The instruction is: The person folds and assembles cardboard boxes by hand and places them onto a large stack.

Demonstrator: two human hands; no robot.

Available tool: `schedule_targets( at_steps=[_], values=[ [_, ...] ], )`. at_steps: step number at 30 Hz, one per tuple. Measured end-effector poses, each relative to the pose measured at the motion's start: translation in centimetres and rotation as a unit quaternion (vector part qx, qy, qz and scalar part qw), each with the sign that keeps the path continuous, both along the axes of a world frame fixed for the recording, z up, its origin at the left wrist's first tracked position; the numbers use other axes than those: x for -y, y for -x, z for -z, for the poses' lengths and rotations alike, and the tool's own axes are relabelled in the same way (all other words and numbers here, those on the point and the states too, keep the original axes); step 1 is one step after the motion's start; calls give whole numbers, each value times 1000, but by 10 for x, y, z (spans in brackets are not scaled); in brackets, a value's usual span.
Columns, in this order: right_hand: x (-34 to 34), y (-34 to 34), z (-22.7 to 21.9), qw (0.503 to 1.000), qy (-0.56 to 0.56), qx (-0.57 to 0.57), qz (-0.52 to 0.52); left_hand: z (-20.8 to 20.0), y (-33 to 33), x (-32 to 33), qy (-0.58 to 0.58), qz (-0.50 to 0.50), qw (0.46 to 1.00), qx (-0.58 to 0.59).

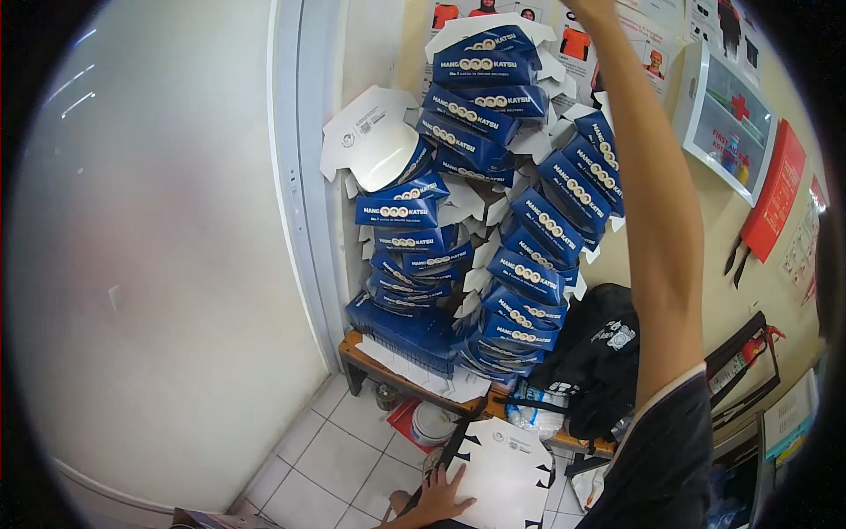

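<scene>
A white die-cut box blank (504,472) with slotted edges lies in front of me, low in the view. My left hand (441,499) rests flat on its left edge, fingers spread. My right arm (659,229) is raised high, and its hand is cut off by the top edge. Beyond the blank, folded blue boxes (397,214) with white flaps are stacked in tall, uneven columns on a wooden bench. More blue boxes (525,275) lean in the right-hand column. One box (374,132) on the left stack shows its white inner side.
A black bag (604,353) sits on the bench (359,351) beside a plastic-wrapped bundle (535,413). Under the bench stands a white tub (434,423). On the right wall hang a first-aid cabinet (727,128) and a red board (775,189). A pale door (159,247) fills the left.
</scene>
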State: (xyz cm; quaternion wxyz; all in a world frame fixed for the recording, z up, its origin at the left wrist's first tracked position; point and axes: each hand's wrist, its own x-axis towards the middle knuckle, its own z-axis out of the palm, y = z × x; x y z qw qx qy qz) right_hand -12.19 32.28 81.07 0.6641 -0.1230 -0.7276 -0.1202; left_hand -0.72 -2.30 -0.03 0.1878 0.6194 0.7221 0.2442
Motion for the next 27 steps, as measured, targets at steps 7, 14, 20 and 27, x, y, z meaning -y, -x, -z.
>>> schedule_targets(
  at_steps=[7, 14, 20, 27],
  values=[
    [-32, 74, 21, 989, 28, -95, 111, 8, 5, 2, -15, -6, 1000, 27],
    [46, -85, 156, 983, -139, 74, -93, -9, 5, 0, 51, 7, 999, -1],
    [162, -265, 450, 975, 189, 110, -40, 19, 16, 4, -15, -73, 987, 139],
    [291, -404, 818, 563, 802, 99, 174, 8, 14, 6, -3, -107, 992, 66]
  ],
)
